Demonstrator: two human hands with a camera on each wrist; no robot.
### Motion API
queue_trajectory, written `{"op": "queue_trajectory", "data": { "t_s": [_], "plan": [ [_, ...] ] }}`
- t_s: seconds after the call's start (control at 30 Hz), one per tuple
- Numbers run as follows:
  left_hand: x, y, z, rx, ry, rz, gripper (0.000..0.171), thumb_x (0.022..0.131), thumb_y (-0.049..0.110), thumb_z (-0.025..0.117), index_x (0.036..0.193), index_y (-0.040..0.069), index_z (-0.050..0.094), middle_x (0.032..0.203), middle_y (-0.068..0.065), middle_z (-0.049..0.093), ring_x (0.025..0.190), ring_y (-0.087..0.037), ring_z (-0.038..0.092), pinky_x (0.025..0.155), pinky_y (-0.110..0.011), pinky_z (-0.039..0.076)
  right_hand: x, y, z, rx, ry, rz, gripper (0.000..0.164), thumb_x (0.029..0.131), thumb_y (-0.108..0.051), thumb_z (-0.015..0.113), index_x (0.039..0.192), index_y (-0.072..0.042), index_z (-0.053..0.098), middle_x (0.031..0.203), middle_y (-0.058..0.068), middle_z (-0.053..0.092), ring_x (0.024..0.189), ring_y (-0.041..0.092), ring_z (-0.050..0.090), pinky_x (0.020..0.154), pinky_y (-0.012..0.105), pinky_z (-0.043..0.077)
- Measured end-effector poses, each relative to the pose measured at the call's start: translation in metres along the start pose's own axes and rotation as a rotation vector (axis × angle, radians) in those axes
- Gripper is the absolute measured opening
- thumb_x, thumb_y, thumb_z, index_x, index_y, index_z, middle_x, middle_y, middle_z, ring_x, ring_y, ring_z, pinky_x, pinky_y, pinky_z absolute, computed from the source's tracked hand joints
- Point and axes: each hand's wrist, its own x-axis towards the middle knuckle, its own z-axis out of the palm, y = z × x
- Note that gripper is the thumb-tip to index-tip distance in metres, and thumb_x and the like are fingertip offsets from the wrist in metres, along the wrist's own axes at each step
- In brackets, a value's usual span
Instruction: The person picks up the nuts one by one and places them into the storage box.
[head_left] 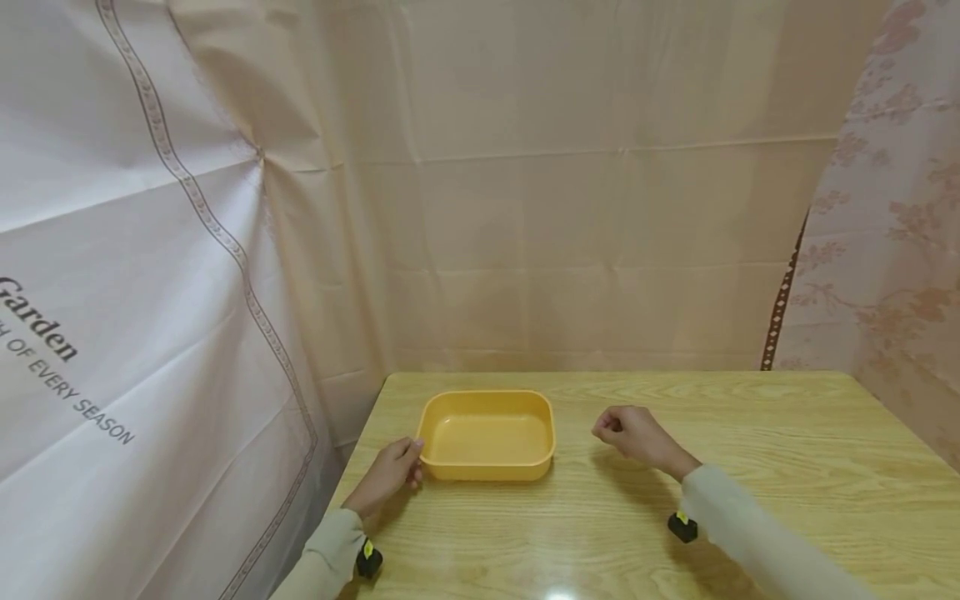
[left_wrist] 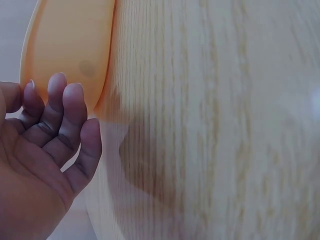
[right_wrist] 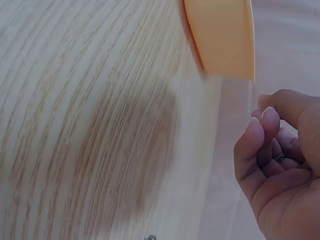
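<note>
Head view showed the left hand (head_left: pixel 389 476) gripping the yellow tray (head_left: pixel 489 442) while the right hand (head_left: pixel 637 435), fingers curled, hovered above the table (head_left: pixel 555 533).

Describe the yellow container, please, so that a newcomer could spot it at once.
On the wooden table, look toward the far left corner. The left hand grips the left end of a shallow container there. Its plain yellow colour and open top set it apart from the table's pale grain.

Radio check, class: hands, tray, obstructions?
Left hand gripping yellow tray; right hand curled, apart from it. Tray open-side up on table. No obstruction seen.
</note>
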Motion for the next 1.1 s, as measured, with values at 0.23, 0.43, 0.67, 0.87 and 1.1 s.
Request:
{"op": "queue_trajectory", "data": {
  "t_s": [0.23,0.43,0.67,0.87,1.1],
  "plan": [
    [0.000,-0.002,0.000,-0.008,0.007,0.008,0.040,0.112,0.033,0.047,0.092,-0.001,0.055,0.077,-0.008,0.058,0.066,-0.017,0.056,0.060,-0.027,0.052,0.002,-0.001,0.004,0.001,-0.005,-0.005,0.016,0.103,-0.013,0.064,0.103,0.002,0.068,0.085,0.013,0.068,0.054,0.009,0.051,0.048,0.024,0.046],
    [0.000,-0.001,0.001,-0.011,0.014,0.012,0.041,0.112,0.034,0.047,0.092,-0.001,0.054,0.076,-0.008,0.058,0.065,-0.018,0.055,0.060,-0.028,0.051,0.005,-0.002,0.008,-0.004,0.004,-0.031,0.015,0.103,-0.012,0.065,0.102,0.002,0.068,0.084,0.014,0.068,0.054,0.009,0.050,0.047,0.023,0.045],
    [-0.001,0.001,0.002,0.032,0.027,0.003,0.042,0.112,0.034,0.044,0.095,-0.002,0.056,0.080,-0.010,0.060,0.067,-0.019,0.055,0.060,-0.031,0.053,0.008,-0.008,0.012,0.019,-0.015,-0.009,0.015,0.103,-0.012,0.064,0.103,0.002,0.068,0.085,0.014,0.068,0.056,0.011,0.052,0.049,0.025,0.047],
    [0.001,0.000,0.003,0.051,0.045,-0.005,0.041,0.113,0.032,0.043,0.096,-0.003,0.056,0.081,-0.013,0.061,0.067,-0.019,0.055,0.060,-0.032,0.053,0.010,-0.014,0.014,0.016,-0.028,0.007,0.014,0.104,-0.012,0.064,0.103,0.002,0.068,0.085,0.015,0.067,0.055,0.011,0.051,0.049,0.024,0.046],
    [0.002,-0.001,0.004,0.044,0.054,-0.011,0.041,0.113,0.032,0.043,0.096,-0.003,0.056,0.081,-0.012,0.060,0.068,-0.019,0.054,0.060,-0.031,0.052,0.012,-0.019,0.016,0.030,-0.037,0.001,0.015,0.104,-0.012,0.063,0.104,0.002,0.068,0.085,0.015,0.067,0.055,0.012,0.051,0.048,0.025,0.045]
  ]
}}
